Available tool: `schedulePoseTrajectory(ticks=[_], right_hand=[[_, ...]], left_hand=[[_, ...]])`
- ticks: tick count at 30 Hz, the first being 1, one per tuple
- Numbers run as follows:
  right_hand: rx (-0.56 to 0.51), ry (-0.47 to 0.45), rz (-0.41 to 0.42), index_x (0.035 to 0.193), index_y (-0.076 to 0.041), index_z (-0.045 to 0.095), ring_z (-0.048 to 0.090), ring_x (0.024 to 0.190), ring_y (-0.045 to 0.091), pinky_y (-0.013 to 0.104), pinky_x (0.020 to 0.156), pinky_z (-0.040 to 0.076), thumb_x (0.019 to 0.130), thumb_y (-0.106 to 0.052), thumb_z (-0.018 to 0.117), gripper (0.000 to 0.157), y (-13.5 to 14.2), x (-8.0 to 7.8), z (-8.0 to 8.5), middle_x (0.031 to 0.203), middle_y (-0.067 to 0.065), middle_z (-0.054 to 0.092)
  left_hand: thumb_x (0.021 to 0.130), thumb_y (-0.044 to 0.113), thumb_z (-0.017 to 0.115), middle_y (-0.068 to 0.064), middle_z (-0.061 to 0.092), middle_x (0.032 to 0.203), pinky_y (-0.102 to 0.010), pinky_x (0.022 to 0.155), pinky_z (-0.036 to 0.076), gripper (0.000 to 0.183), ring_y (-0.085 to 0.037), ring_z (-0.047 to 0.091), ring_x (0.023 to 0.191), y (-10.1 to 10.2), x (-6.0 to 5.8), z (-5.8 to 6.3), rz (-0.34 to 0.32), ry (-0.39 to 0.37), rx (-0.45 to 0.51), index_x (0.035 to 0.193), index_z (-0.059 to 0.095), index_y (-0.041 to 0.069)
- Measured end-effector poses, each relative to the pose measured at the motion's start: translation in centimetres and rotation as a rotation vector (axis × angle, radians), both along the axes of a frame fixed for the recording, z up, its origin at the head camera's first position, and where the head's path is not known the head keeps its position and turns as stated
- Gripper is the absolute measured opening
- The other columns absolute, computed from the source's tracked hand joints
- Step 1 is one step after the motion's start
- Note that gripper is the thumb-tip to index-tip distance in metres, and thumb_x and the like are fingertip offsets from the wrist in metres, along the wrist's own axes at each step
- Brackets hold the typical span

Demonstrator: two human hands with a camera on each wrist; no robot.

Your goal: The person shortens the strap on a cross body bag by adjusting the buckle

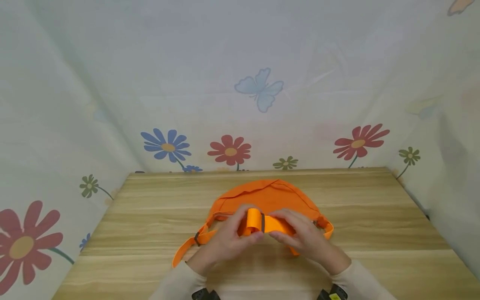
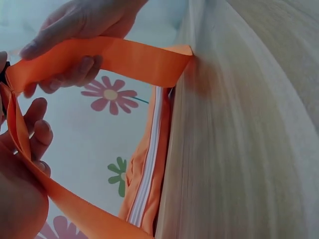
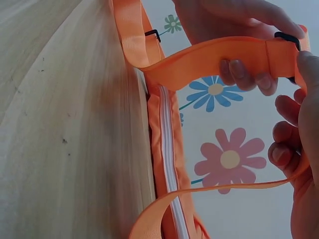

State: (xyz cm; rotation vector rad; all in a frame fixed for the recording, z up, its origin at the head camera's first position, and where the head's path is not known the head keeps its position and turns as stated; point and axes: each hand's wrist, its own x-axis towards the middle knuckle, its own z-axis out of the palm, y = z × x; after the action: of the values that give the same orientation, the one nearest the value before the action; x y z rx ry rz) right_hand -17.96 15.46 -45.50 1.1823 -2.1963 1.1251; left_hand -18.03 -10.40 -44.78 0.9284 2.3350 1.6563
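Observation:
An orange bag (image 1: 262, 198) lies flat on the table, its white zipper (image 3: 168, 139) facing the person. Raised in front of it is the bag's orange strap (image 1: 277, 225), which passes through a black slider buckle (image 1: 263, 223). My left hand (image 1: 230, 237) grips the strap just left of the buckle, where the webbing forms a loop. On the buckle's other side, my right hand (image 1: 305, 237) pinches the strap between thumb and fingers. In the right wrist view the strap runs across the left hand's fingers (image 3: 239, 69). Part of the strap is hidden behind the hands.
A second black slider (image 1: 196, 238) sits on the strap section at the bag's left, which curls down onto the table. The wood-grain table (image 1: 375, 216) meets a pale curtain (image 1: 210, 83) printed with flowers and a butterfly at its back and sides.

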Motion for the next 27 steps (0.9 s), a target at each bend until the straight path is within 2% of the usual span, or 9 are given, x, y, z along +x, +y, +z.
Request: schedulePoseTrajectory(ticks=[4,11,17,23,27], right_hand=[[0.015,-0.004,0.000,0.135,-0.010,0.066,0.067,0.092,0.010,0.018,0.080,0.058,0.104,-0.035,0.072,0.039,-0.2,0.0,0.1,0.117,0.004,0.075],[0.070,-0.006,-0.075,0.136,-0.011,0.069,0.072,0.104,0.013,0.019,0.097,0.058,0.096,-0.029,0.084,0.047,1.0,0.1,-0.2,0.124,0.000,0.076],[0.107,0.005,-0.090,0.134,-0.016,0.071,0.066,0.096,0.007,0.014,0.092,0.056,0.084,-0.018,0.094,0.054,1.8,0.2,-0.2,0.116,-0.006,0.074],[0.026,0.060,-0.036,0.128,-0.012,0.072,0.064,0.089,0.009,0.014,0.082,0.056,0.097,-0.023,0.084,0.035,1.5,0.0,-0.4,0.109,-0.001,0.074],[-0.037,0.081,-0.019,0.125,-0.010,0.071,0.065,0.088,0.010,0.015,0.080,0.055,0.102,-0.027,0.079,0.030,1.2,-0.1,-0.5,0.108,0.002,0.075]], left_hand=[[0.103,0.031,0.075,0.000,0.064,0.119,-0.028,0.090,0.058,0.042,-0.016,0.064,0.101,0.2,0.0,-0.2,0.010,-0.023,0.003,0.139,0.054,0.027],[0.101,0.026,0.077,-0.002,0.065,0.117,-0.028,0.093,0.057,0.040,-0.019,0.064,0.103,-0.5,0.1,0.3,0.081,-0.008,0.002,0.137,0.059,0.023],[0.100,0.024,0.079,0.001,0.064,0.112,-0.029,0.091,0.056,0.041,-0.017,0.062,0.100,-1.1,0.2,0.5,0.126,0.050,-0.017,0.136,0.060,0.022],[0.100,0.024,0.079,0.001,0.064,0.111,-0.029,0.089,0.057,0.043,-0.016,0.062,0.098,-0.9,0.1,0.4,0.111,0.070,0.020,0.137,0.059,0.019],[0.101,0.025,0.078,-0.002,0.064,0.113,-0.028,0.089,0.059,0.043,-0.017,0.063,0.098,-0.8,0.1,0.5,0.082,0.056,0.064,0.138,0.058,0.018]])
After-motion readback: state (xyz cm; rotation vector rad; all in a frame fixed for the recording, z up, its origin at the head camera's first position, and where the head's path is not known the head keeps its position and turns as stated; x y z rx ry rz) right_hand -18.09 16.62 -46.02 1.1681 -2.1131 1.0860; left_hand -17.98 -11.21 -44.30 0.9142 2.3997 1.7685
